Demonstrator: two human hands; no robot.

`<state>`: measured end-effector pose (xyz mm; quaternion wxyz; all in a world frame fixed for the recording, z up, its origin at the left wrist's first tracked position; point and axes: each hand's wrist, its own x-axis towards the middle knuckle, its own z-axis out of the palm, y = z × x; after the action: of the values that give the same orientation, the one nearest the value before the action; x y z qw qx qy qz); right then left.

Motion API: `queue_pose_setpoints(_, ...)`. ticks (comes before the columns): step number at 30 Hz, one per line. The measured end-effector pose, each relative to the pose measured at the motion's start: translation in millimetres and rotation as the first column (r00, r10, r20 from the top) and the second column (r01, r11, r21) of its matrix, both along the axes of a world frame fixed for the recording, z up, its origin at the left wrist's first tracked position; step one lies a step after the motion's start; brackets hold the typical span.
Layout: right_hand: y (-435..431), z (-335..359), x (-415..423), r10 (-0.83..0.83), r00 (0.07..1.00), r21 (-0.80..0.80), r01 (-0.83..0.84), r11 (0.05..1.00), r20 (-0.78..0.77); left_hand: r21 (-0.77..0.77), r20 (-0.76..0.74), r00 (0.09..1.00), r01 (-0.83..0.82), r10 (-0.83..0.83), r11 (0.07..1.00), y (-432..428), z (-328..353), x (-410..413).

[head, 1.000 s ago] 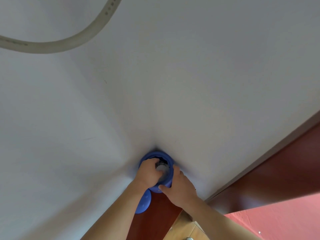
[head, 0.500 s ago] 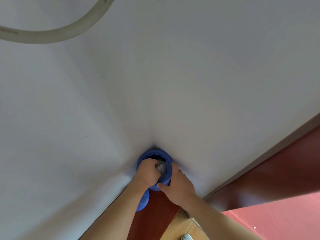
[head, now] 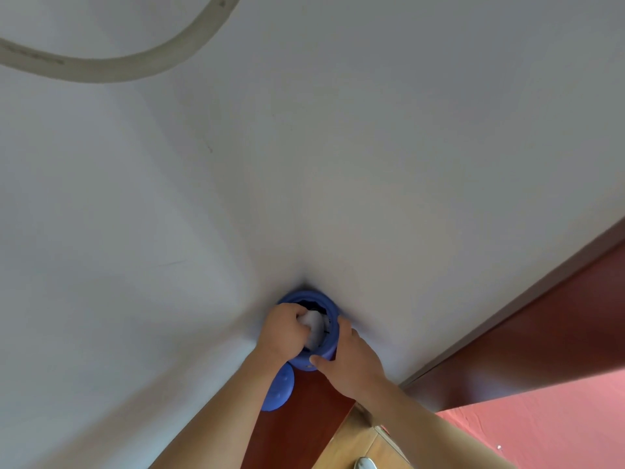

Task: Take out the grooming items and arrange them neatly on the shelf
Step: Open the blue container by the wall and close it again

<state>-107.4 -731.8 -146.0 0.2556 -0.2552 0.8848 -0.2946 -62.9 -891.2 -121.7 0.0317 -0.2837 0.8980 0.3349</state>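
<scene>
A beige hose (head: 101,67) is seen top left on the white wall (head: 406,164). In the corner, a white item (head: 314,324) is gripped by the left hand (head: 284,333) inside the upward-facing blue container (head: 329,308). The container's side is clasped by the right hand (head: 351,363), on the dark red shelf (head: 304,418).

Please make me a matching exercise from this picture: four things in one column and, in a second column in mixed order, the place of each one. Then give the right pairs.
1. blue container
2. white item
3. blue disc
4. beige hose

A. curved across the wall, upper left
B. in the grip of the left hand, at the container's mouth
C. in the wall corner, right hand on its side
D. on the brown shelf, beside the left forearm

Pairs: 1-C, 2-B, 3-D, 4-A
</scene>
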Motion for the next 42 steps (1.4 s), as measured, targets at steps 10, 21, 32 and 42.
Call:
queue_pose_setpoints(10, -1, 2, 2, 0.018, 1.000, -0.003, -0.018, 1.000, 0.001, -0.028, -0.215, 0.966, -0.150, 0.141, 0.988, -9, 29, 32)
queue_pose_setpoints(21, -2, 1, 2, 0.028, 0.999, 0.015, -0.028, 0.999, -0.022, 0.077, -0.275, 0.887, -0.366, 0.372, 0.928, -4, 39, 92)
queue_pose_setpoints(32, -3, 1, 4, 0.066, 0.998, 0.022, -0.066, 0.998, 0.002, 0.103, -0.229, 0.807, -0.536, 0.545, 0.838, 8, 3, 167)
queue_pose_setpoints(42, -2, 4, 4, 0.056, 0.998, 0.008, -0.056, 0.998, 0.026, 0.078, -0.128, 0.705, -0.694, 0.697, 0.716, 16, -36, 217)
